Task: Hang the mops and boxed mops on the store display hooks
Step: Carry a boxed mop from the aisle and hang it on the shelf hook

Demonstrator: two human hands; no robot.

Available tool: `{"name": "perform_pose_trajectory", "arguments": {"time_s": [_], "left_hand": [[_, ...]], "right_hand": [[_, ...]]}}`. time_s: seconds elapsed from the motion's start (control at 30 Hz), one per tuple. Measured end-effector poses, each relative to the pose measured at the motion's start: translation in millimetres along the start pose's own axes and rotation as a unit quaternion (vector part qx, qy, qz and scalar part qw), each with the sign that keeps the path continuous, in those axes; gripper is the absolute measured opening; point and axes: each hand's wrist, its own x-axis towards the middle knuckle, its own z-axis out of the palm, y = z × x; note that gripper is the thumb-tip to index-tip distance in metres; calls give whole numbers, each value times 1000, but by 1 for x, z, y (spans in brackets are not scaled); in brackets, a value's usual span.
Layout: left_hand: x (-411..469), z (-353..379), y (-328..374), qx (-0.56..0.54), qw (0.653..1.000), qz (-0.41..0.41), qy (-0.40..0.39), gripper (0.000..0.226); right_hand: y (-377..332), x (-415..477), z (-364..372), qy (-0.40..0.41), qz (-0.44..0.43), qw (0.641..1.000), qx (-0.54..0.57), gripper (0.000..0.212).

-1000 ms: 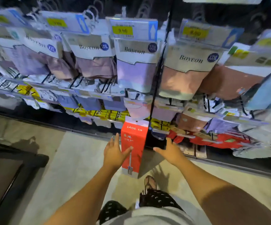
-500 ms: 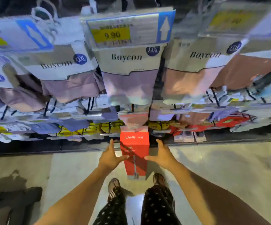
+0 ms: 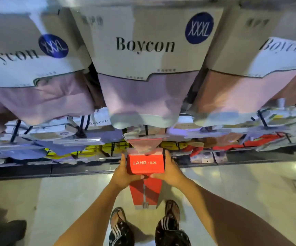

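A tall red mop box [image 3: 145, 166], marked LAHG in white on its top face, stands upright on the floor just in front of the display's lowest row. My left hand [image 3: 125, 174] grips its upper left side, thumb across the front edge. My right hand [image 3: 170, 172] grips the upper right side the same way. The box's lower part shows a picture of a mop between my wrists. No display hook for it can be made out.
Hanging Boycon garment packs [image 3: 144, 50] fill the rack right above my hands, very near the camera. Lower rows hold yellow packs [image 3: 97, 150] and red packs [image 3: 260, 142]. My sandalled feet [image 3: 170, 213] stand on the pale floor behind the box.
Both hands closed from the sides onto the top of the red box. My head moved in closer under the hanging packs, looking more steeply down.
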Motion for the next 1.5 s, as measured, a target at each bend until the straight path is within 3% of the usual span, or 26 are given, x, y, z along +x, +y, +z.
{"name": "perform_pose_trajectory", "arguments": {"time_s": [0.13,0.27,0.47,0.63,0.9,1.1,1.27,1.3,1.4,1.5], "left_hand": [[16,4,-16,-55,998,29,-18,162],[7,7,-24,-39,995,88,-12,144],[-29,8,-50,2,994,108,20,133],[-41,6,-67,-5,994,106,32,131],[-32,-10,-78,21,981,182,56,117],[-75,-24,-73,76,974,207,51,126],[-136,-54,-14,134,955,265,-12,138],[-151,-60,-1,143,949,281,-24,137],[-194,-79,31,164,931,323,-47,136],[-227,-92,58,180,910,364,-85,130]], "right_hand": [[1,5,5,6,-29,1000,1,120],[5,-4,9,4,-56,998,-1,138],[21,-34,21,-21,-92,994,-59,132],[28,-40,40,-21,-104,994,-6,131],[24,-32,77,76,-135,985,77,131],[15,-86,94,124,-145,975,111,127],[-29,-169,91,159,-144,942,259,96],[-40,-186,91,175,-146,935,273,97],[-59,-230,96,286,-131,912,265,130],[-74,-272,98,370,-143,886,241,135]]}}
